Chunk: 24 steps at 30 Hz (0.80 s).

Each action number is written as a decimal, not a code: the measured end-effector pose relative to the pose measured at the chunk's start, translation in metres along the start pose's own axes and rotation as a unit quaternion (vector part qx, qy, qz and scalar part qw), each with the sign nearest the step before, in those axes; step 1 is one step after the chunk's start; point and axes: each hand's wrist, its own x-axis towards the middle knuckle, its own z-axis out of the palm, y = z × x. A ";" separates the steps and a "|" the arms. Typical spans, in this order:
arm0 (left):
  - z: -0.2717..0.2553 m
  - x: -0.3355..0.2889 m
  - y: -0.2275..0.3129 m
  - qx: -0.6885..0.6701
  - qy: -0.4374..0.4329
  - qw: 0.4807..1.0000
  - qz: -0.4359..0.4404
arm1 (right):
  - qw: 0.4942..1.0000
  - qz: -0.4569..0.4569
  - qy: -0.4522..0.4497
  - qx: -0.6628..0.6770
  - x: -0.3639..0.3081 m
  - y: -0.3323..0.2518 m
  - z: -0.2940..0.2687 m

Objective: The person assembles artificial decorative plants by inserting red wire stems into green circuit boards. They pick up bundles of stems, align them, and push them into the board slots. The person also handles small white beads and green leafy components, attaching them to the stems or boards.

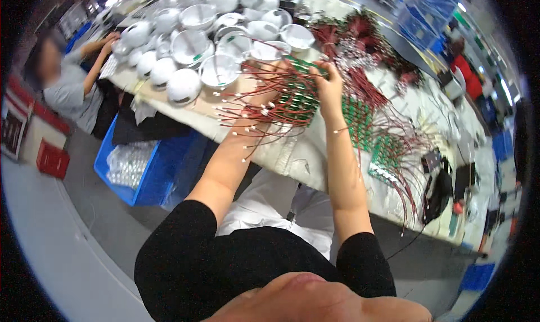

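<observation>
Together the left hand (264, 97) and right hand (329, 88) grip a bundle of green circuit boards (298, 99) (red wires trailing beneath) above the tabletop (315, 153); white lamp housings (191, 46) lie beyond the left hand.

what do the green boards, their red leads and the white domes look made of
Green boards: likely rigid circuit-board laminate with a green coat, flat and thin. Red leads: thin wire in red plastic insulation, bending freely, pale tips. White domes: probably glossy moulded plastic, smooth with soft highlights; painted metal is possible.
</observation>
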 end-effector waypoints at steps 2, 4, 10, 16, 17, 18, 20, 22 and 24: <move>-0.001 0.003 -0.001 -0.019 0.002 0.999 -0.038 | 0.997 0.055 -0.019 0.049 0.002 0.004 -0.002; -0.004 0.003 -0.003 -0.020 0.025 0.999 -0.017 | 0.995 0.048 -0.063 0.061 0.002 0.000 -0.005; 0.002 -0.004 0.006 0.111 0.043 0.985 0.126 | 0.997 -0.005 -0.062 0.041 -0.006 -0.023 -0.008; 0.013 -0.004 0.007 0.029 0.072 0.989 0.124 | 0.975 -0.170 0.044 -0.133 -0.007 -0.017 -0.002; 0.013 -0.005 0.007 0.023 0.069 0.990 0.125 | 0.974 -0.177 0.049 -0.133 -0.008 -0.016 -0.002; 0.013 -0.005 0.009 0.020 0.064 0.990 0.126 | 0.976 -0.168 0.056 -0.129 -0.008 -0.018 -0.001; 0.013 -0.005 0.009 0.014 0.055 0.990 0.131 | 0.980 -0.153 0.065 -0.111 -0.008 -0.016 0.002; 0.015 -0.004 0.006 0.004 0.040 0.990 0.136 | 0.980 -0.142 0.070 -0.121 -0.009 -0.012 0.001; 0.012 0.000 0.001 0.002 0.022 0.989 0.143 | 0.982 -0.134 0.068 -0.111 -0.009 -0.013 0.001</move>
